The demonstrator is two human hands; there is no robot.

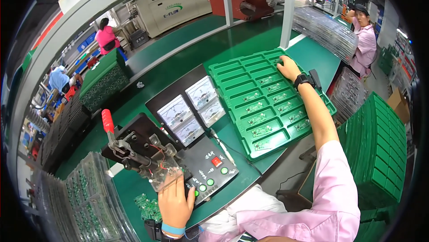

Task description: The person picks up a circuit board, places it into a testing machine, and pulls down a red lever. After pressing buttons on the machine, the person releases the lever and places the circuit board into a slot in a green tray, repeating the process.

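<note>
- Two hands are apart around the green tray (237,79); small circuit boards (258,118) sit in many of its compartments; the right forearm covers part of its right edge.
- The right hand (289,68) lies over the tray's far right part, half curled with fingers bent down; the fingertips are hard to make out, so whether they hold a board I cannot tell.
- The left hand (175,204) is at the near left of the tray, fingers nearly straight, thumb spread; its tips meet the clear plate (161,170) of a red-handled clamp fixture (142,149); glare and wires blur that spot, and whether anything is gripped I cannot tell.
- Left of the tray stand gauges (177,109), their dials washed out; nearer is a black control box (210,161) with lit green buttons.
- Well left of the tray, loose boards (147,207) are partly hidden by the left wrist; beyond them, stacked clear trays (89,197) run off the lower rim.
- Right of the tray, stacked green trays (380,148) fade into the dark border.
</note>
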